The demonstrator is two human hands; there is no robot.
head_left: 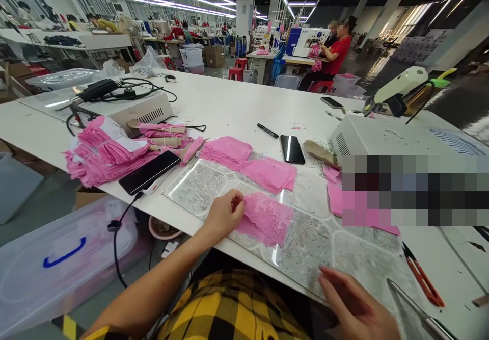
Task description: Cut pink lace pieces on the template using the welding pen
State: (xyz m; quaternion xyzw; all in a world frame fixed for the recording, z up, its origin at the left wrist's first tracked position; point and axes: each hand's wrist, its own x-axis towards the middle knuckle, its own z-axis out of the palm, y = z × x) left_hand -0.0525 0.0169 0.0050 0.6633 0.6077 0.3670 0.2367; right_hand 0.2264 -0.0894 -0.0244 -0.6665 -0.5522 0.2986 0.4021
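Note:
My left hand [226, 208] pinches the left edge of a pink lace fabric piece [269, 218], its thumb and fingertips closed together. The piece lies on a clear-topped grey stone-patterned mat [305, 251] in front of me. To the lower right, my right hand [355, 302] hovers at the mat's near edge with fingers apart and nothing in them. Just beyond the lace piece lie two stacks of pink fabric pieces, a left one [225, 150] and a right one [269, 173]. Near my right hand are a metal pointed tool [416, 312] and a red-handled cutter [424, 276].
Pink fabric bundles [110, 151] and a cabled phone [150, 172] sit on the left. Another phone [292, 149] and a marker [267, 130] lie beyond the stacks. A white box [382, 136] stands on the right. In the distance, a person in red [338, 52] sits at a machine.

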